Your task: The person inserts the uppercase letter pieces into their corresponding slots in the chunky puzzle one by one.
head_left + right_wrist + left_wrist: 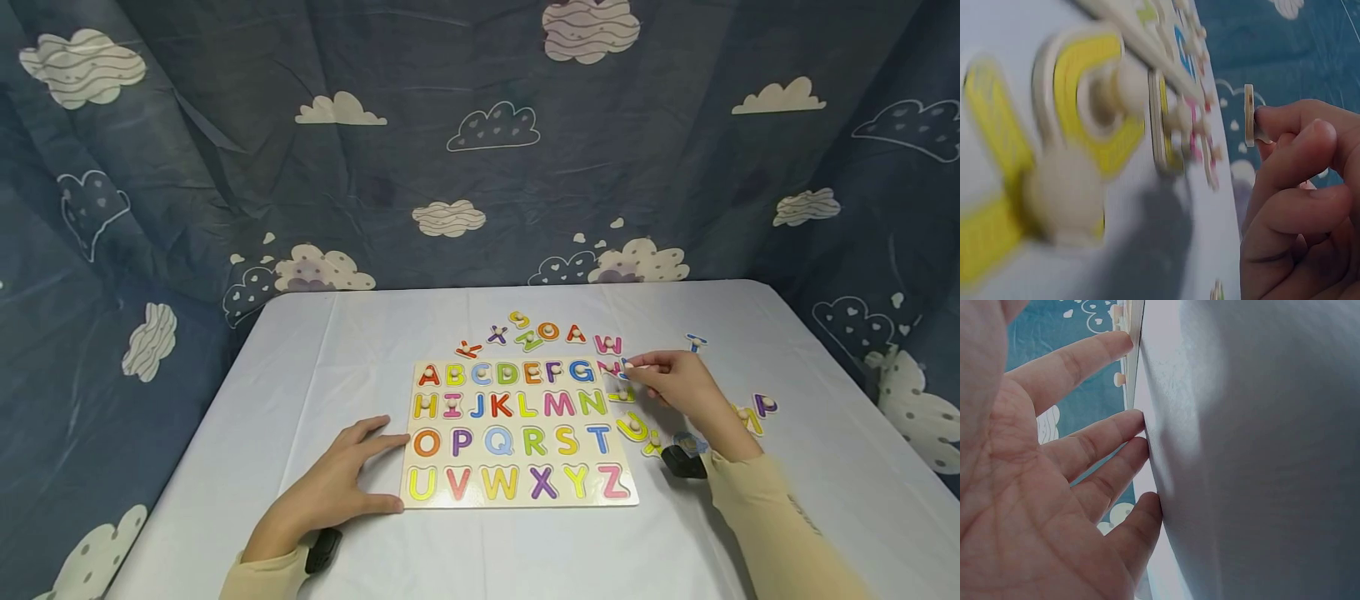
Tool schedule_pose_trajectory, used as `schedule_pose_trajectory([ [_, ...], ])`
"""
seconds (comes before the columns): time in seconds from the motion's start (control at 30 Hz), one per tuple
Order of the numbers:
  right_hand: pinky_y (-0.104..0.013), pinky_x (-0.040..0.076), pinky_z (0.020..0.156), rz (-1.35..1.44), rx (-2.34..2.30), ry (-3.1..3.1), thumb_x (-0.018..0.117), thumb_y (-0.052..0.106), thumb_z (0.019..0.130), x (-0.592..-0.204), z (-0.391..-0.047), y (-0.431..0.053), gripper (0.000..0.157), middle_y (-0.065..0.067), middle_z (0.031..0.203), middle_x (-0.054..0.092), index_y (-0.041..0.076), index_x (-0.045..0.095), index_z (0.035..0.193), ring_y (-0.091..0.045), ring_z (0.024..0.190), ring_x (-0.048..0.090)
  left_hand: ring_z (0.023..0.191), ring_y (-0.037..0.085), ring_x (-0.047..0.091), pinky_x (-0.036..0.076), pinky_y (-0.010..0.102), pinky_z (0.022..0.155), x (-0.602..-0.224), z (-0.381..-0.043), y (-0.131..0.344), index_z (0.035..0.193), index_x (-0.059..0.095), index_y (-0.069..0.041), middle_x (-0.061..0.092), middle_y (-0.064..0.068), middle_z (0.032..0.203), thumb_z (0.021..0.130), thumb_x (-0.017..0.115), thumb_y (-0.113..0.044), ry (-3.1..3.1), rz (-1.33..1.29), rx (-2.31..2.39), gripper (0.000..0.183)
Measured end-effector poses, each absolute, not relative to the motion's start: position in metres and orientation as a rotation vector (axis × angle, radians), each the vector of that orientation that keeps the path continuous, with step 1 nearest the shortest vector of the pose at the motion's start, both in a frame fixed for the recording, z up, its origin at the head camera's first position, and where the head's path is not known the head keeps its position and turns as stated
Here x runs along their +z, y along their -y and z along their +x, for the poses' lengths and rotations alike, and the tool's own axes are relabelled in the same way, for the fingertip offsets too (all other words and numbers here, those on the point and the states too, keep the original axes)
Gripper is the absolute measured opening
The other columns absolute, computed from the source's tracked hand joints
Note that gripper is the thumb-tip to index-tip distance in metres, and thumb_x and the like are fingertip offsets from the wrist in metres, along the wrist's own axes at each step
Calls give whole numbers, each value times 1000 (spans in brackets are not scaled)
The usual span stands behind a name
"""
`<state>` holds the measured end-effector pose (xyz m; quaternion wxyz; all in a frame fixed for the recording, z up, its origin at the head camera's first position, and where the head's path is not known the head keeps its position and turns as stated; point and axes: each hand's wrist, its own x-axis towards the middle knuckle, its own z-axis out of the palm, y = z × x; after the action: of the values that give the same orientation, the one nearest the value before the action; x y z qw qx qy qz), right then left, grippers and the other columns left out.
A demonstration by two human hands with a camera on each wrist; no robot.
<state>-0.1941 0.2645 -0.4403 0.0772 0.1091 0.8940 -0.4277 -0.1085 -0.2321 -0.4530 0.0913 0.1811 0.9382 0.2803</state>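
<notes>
Your right hand (675, 379) pinches a letter piece (1249, 115) beside the far-right corner of the alphabet board (517, 458), which stretches lengthwise leftward to your left hand (337, 471), its spread, empty fingers touching the near edge.

Behind: creased dark blue fabric backdrop (645, 167), printed with pale clouds (450, 218), some wavy-lined, some dotted. Below: white cloth-covered table (337, 358) with rounded far right corner.

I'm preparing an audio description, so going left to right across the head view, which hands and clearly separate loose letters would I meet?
Bare left hand, loose red wooden K, purple wooden X, orange wooden O, red wooden A, bare right hand, purple wooden P.
</notes>
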Motion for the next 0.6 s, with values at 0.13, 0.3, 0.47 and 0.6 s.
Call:
schedule_pose_trajectory([
  [0.13,-26,47,60,301,-1330,-2632,75,34,100,-438,-197,-249,46,0,77,59,0,68,130,-17,70,55,154,44,41,41,66,120,-453,-109,232,148,67,-24,45,17,166,71,99,-46,-2786,547,840,86],
  [0.3,-25,45,58,250,-1359,-2605,76,31,100,-437,-200,-230,40,0,75,58,0,70,125,-14,67,53,154,44,41,41,65,120,-455,-110,232,147,67,-23,45,16,166,72,98,-47,-2794,549,836,85],
  [0.47,-24,45,57,209,-1362,-2594,78,30,99,-437,-201,-210,37,-1,74,58,1,72,121,-14,65,53,153,45,42,41,66,120,-455,-110,231,146,68,-22,46,17,165,71,99,-47,-2799,557,850,85],
  [0.6,-24,39,52,142,-1374,-2586,78,27,98,-437,-202,-196,33,-2,71,57,2,73,118,-15,61,50,153,45,42,41,66,120,-455,-110,231,146,68,-22,46,17,165,71,99,-47,-2798,559,856,85],
])
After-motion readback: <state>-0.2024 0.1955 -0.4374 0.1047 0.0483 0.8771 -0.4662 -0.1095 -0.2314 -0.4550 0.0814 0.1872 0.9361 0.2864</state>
